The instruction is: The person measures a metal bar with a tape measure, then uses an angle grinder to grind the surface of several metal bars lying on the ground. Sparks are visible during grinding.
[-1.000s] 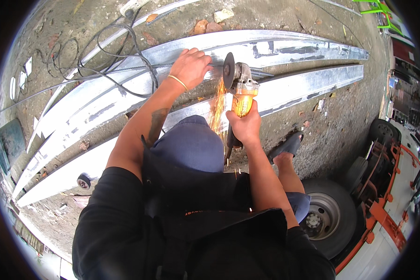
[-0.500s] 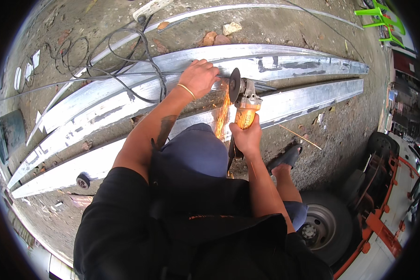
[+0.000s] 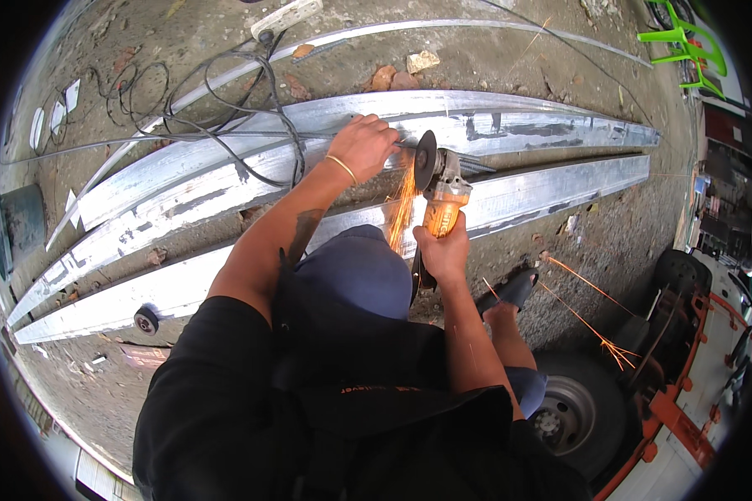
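My right hand [image 3: 444, 249] is wrapped around the orange body of an angle grinder [image 3: 447, 204]. Its dark disc [image 3: 426, 160] stands upright against thin metal rods [image 3: 472, 164], and orange sparks [image 3: 403, 209] stream from the contact down toward my knee. On the left of the disc, my left hand [image 3: 363, 150] is closed over the rods, its fingers close to the cut. One long rod [image 3: 184, 137] runs out leftward from under that hand. Beneath the rods lie long silvery metal channels [image 3: 543, 129]; the exact cutting point is partly hidden by the disc.
A black cable [image 3: 271, 108] loops over the channels from a white power strip [image 3: 288, 17]. A loose small wheel [image 3: 146, 321] sits at the left. My sandalled foot [image 3: 520, 292] is right of the grinder, near a vehicle tyre [image 3: 593, 409]. Green chairs [image 3: 685, 46] stand far right.
Sparks now also fly to the right, past my foot toward the vehicle. The view has shifted slightly; both hands keep their grips and the disc stays at the rods.
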Tool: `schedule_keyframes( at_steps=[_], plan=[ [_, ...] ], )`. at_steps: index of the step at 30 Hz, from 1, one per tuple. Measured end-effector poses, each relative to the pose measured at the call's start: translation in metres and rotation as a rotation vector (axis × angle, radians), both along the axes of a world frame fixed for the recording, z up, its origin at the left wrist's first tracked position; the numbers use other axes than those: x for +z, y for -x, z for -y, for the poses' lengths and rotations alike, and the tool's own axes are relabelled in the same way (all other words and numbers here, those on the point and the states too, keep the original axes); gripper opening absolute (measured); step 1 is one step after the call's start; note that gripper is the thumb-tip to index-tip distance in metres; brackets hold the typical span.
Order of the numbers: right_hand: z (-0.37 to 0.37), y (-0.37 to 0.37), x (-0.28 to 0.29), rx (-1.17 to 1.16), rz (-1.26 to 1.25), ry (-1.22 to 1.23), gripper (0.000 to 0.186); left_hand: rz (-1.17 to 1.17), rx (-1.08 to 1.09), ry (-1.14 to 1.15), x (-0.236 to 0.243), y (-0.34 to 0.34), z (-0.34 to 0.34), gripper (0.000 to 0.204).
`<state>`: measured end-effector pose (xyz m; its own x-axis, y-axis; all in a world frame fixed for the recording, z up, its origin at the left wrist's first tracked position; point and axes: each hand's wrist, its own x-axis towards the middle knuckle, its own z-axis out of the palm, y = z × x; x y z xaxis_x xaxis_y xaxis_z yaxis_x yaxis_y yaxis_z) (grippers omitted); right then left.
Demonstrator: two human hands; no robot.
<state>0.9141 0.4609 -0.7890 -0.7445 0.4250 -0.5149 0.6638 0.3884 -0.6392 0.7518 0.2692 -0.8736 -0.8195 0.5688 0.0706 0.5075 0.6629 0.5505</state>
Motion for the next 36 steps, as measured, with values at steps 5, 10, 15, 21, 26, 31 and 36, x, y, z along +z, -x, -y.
schedule_keyframes(
  at_steps=[5,10,15,21,26,31,36],
  plan=[
    [-0.007,-0.006,-0.011,0.033,-0.037,-0.057,0.059,0.002,-0.010,0.028,0.003,0.000,-0.001,0.020],
    [-0.001,0.000,-0.001,0.009,0.003,-0.037,0.059,0.005,-0.004,0.024,0.005,0.000,-0.001,0.021],
    [0.007,0.006,0.012,0.014,0.045,-0.042,0.059,0.008,0.002,0.009,0.003,-0.002,0.002,0.021],
    [-0.003,-0.005,-0.015,0.019,-0.138,-0.049,0.047,0.011,0.005,0.014,0.002,-0.001,-0.002,0.022],
    [-0.001,0.001,-0.001,0.006,0.034,-0.032,0.059,-0.002,0.005,0.011,0.001,-0.001,-0.001,0.021],
    [0.000,0.002,-0.003,0.016,-0.042,-0.032,0.055,-0.004,0.000,0.024,0.003,-0.001,0.000,0.020],
    [0.000,0.000,-0.007,0.021,-0.103,-0.094,0.048,-0.014,-0.007,0.007,-0.002,-0.001,-0.002,0.020]
  ],
)
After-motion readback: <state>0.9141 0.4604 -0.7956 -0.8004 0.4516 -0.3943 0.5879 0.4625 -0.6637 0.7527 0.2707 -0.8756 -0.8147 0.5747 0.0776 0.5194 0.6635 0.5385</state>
